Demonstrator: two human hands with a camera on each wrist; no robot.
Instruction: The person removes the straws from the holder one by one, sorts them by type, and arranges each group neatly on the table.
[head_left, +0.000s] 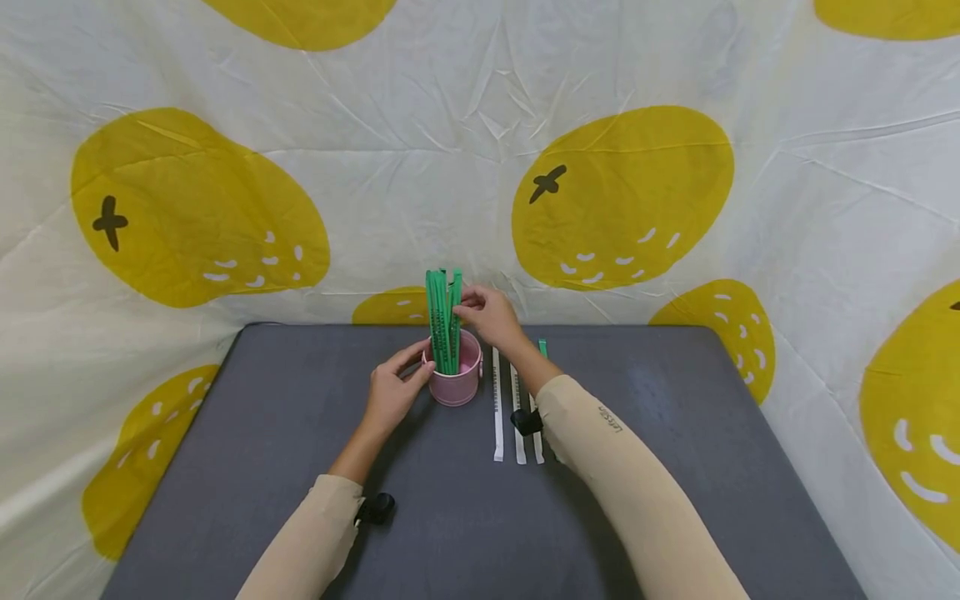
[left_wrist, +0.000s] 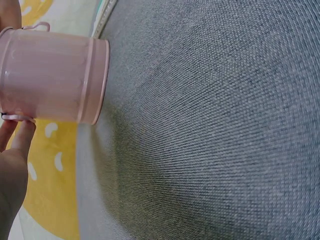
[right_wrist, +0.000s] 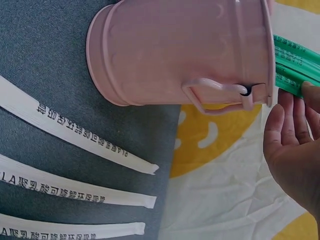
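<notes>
A small pink metal bucket (head_left: 453,392) stands upright near the back of the table, with a bundle of green-wrapped straws (head_left: 438,321) rising from it. My left hand (head_left: 393,383) holds the bucket's left side, its fingertips at the handle (left_wrist: 19,118) and rim. Beside the bundle, my right hand (head_left: 491,318) pinches a green-wrapped straw (right_wrist: 290,82) just above the rim, between thumb and fingers. The straws' lower ends are hidden inside the bucket.
Three white paper-wrapped straws (head_left: 498,417) with dark print lie side by side right of the bucket, partly under my right forearm. A green tip (head_left: 543,347) shows behind that arm. A white cloth with yellow fruit shapes hangs behind the dark grey table (head_left: 300,433).
</notes>
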